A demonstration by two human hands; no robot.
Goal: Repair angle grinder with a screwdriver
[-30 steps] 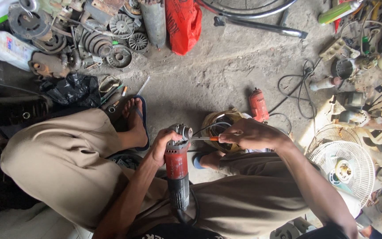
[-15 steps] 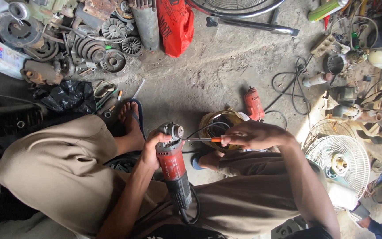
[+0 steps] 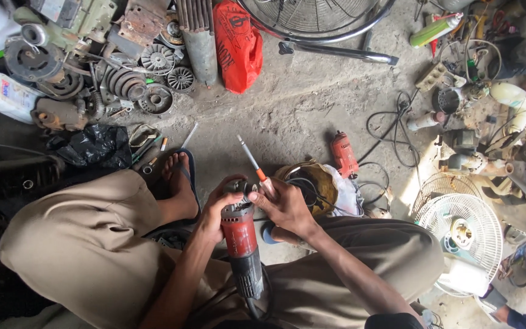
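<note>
I sit on a concrete floor with a red and black angle grinder (image 3: 241,240) between my knees. My left hand (image 3: 214,213) grips the grinder's head from the left. My right hand (image 3: 284,207) is closed around an orange-handled screwdriver (image 3: 252,159), whose metal shaft points up and away from me. The right thumb also touches the grinder's head. The grinder's black tail and cord run down toward my lap.
A red power tool (image 3: 343,154) lies on the floor beyond my right hand, beside a cloth pile (image 3: 318,183). Metal pulleys and motor parts (image 3: 129,82) crowd the upper left. A red bag (image 3: 237,45), a white fan guard (image 3: 458,228) and cables (image 3: 391,134) lie around.
My right hand has swung the screwdriver from lying level at the grinder's head to pointing upward. The grinder has shifted slightly left in my grip.
</note>
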